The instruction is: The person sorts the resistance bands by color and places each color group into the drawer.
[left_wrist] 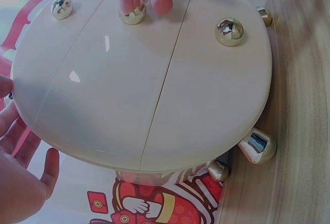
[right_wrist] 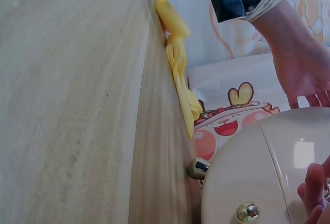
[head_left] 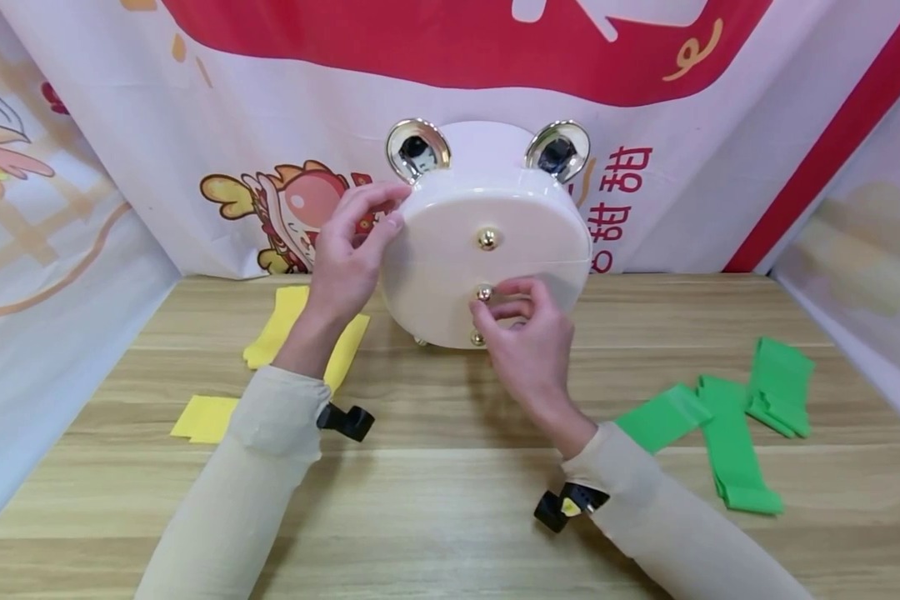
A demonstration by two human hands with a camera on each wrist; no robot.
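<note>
A white, rounded box with drawers point(head_left: 435, 258) stands on the table, its front toward me. It has two gold ear-like rings on top and small gold feet below. Three gold knobs run down its front: a top knob point(head_left: 488, 239), a middle knob point(head_left: 483, 292) and a bottom knob point(left_wrist: 229, 31). My right hand point(head_left: 531, 343) pinches the middle knob between thumb and fingers. Against the box's upper left side, just under the left ear point(head_left: 418, 150), rests my left hand point(head_left: 351, 254), fingers spread along the edge. Thin seams between the drawers show in the left wrist view.
Yellow strips point(head_left: 277, 325) lie on the wooden table point(head_left: 435, 517) to the left, partly behind my left forearm. Several green strips point(head_left: 731, 442) lie to the right. A printed cloth point(head_left: 330, 92) hangs right behind the box.
</note>
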